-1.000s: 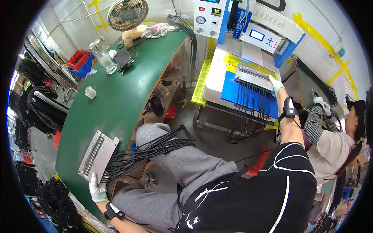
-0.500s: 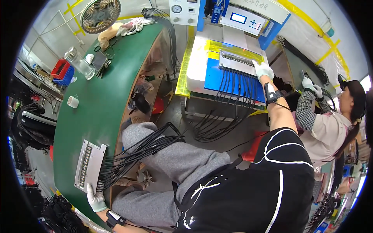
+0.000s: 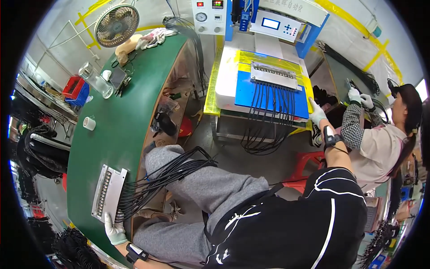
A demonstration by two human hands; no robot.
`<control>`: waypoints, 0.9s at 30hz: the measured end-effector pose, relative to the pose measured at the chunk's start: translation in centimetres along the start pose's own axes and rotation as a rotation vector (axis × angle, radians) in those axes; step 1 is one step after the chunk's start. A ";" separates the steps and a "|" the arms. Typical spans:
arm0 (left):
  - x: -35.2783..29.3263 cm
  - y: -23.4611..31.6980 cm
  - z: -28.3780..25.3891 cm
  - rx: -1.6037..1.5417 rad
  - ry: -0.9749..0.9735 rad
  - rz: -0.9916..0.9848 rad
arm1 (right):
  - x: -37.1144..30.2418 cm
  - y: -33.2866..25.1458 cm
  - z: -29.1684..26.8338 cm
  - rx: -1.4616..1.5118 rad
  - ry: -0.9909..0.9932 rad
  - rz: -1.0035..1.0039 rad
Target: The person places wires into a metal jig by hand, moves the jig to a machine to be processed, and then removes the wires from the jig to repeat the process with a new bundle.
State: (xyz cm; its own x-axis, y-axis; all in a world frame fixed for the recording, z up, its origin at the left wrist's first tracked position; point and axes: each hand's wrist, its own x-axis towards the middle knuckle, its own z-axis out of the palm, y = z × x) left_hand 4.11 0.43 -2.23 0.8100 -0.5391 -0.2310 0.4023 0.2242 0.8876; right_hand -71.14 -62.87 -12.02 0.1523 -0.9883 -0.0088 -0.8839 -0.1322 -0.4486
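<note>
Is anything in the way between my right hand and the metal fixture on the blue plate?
Nothing visible blocks your right hand from the metal fixture; the blue plate lies flat, and the black cables hang left of that hand.

black shirt (image 3: 286, 224), white piping (image 3: 328, 224) | grey trousers (image 3: 210, 184) | white gloves (image 3: 317, 113) | black wristbands (image 3: 332, 138)

A row of grey Chinese characters runs along the upper edge of the machine's white crossbeam (image 3: 301, 14). At the upper right corner of the white control box (image 3: 209, 25), a digital display (image 3: 217, 4) lights red digits above green ones; near that box's left edge, the round pressure gauge (image 3: 201, 17) has markings too small to read. The LCD screen (image 3: 271, 23) and the fan's hub badge (image 3: 117, 27) are illegible.
</note>
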 end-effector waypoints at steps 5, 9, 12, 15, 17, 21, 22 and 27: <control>-0.9 0.6 0.6 -0.013 0.020 0.046 | -1.2 -4.5 -1.1 0.045 -0.051 0.153; 0.5 -1.7 3.4 -0.044 0.033 -0.002 | 1.3 -1.0 -8.9 -0.089 -0.120 -0.107; -1.1 1.3 5.9 0.078 0.086 0.076 | 4.3 -8.0 -4.5 0.122 0.209 -0.065; -0.9 -0.3 1.9 0.242 0.077 0.212 | 7.8 -23.3 -2.6 0.363 0.208 -0.164; -1.5 -0.2 1.5 0.334 0.052 0.246 | 6.8 -31.6 1.4 0.673 -0.140 -0.202; -3.2 -1.0 4.9 0.872 0.215 0.288 | 0.7 -47.4 9.7 0.773 -0.629 -0.470; -3.4 -1.0 2.4 1.133 0.278 0.380 | -1.7 -52.6 11.8 0.744 -0.818 -0.498; -6.3 1.4 10.9 1.336 0.516 0.017 | -11.7 -66.2 18.1 0.495 -1.195 -0.595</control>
State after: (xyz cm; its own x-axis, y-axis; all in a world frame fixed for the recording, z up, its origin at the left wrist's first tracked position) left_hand -5.07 -4.71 4.75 0.9887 -0.1292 -0.0756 -0.0704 -0.8470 0.5269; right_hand -6.41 -41.20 1.63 0.9360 -0.1054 -0.3359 -0.3511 -0.2126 -0.9119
